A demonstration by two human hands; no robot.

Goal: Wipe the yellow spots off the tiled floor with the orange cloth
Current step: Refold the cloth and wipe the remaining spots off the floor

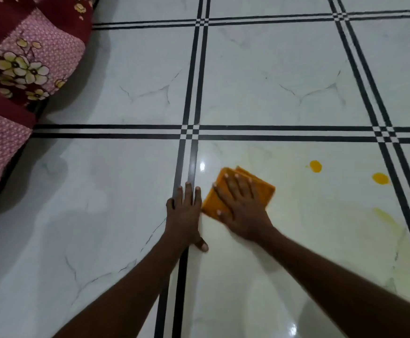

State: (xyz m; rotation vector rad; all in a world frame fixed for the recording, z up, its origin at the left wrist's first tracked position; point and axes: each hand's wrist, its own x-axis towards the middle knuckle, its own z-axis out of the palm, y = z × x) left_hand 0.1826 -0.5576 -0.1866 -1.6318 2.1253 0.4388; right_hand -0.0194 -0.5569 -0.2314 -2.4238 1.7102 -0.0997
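1. The right hand (pixel 241 206) lies flat on the folded orange cloth (pixel 263 190), its fingers (pixel 238 184) straight and spread apart, pressing the cloth onto the tiled floor (pixel 125 167).
2. The orange cloth sits under the right palm and fingers; its corners show beyond the fingertips and to either side of them.
3. The left hand (pixel 185 213) rests flat on the floor just beside the cloth, fingers straight and close together, thumb stretched out towards the person. Its fingertips lie on the black double line (pixel 186 162) between two tiles.
4. Two round yellow spots (pixel 315 166) lie well apart from the right fingers, off to their right; the nearer one sits slightly beyond the fingertips, the other (pixel 380 178) further right.
5. A paler yellow smear (pixel 385 217) lies right of the right wrist.
6. A floral maroon and pink fabric (pixel 28 57) hangs far left of the left fingers.
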